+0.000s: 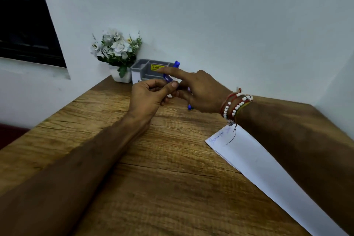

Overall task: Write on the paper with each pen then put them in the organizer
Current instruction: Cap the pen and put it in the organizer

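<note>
1. One view only, the head camera. Both hands met at the far side of the wooden table (153, 178), just in front of the grey organizer (139, 64), which stood against the wall beside a potted plant (116, 51).
2. The left hand (149, 95) was curled, thumb pressed to fingertips, pinching at a blue pen (167, 78) where it showed between the two hands. I could not tell whether it held the body or a cap.
3. The right hand (203, 92) had its index finger straight, pointing left across the organizer's front. Its lower fingers and thumb were curled in around what I took for the same pen.
4. A blue tip (189, 107) showed below that hand, near the table. I judged the pen's long axis to run from there up and leftward toward the organizer, though the palm hid the middle.
5. The relation that mattered was that the organizer lay directly beyond the hands, so the pen's upper end was near its front wall. Both hands were about equally near, and I judged the right, holding more of the pen, better placed for the drop.
6. A blue cap (177, 63) stood up over the organizer's right side, above the index finger. I read it as another pen standing inside.
7. The paper (258, 163) lay well apart, partly under the right forearm, with faint blue writing at its far corner.
</note>
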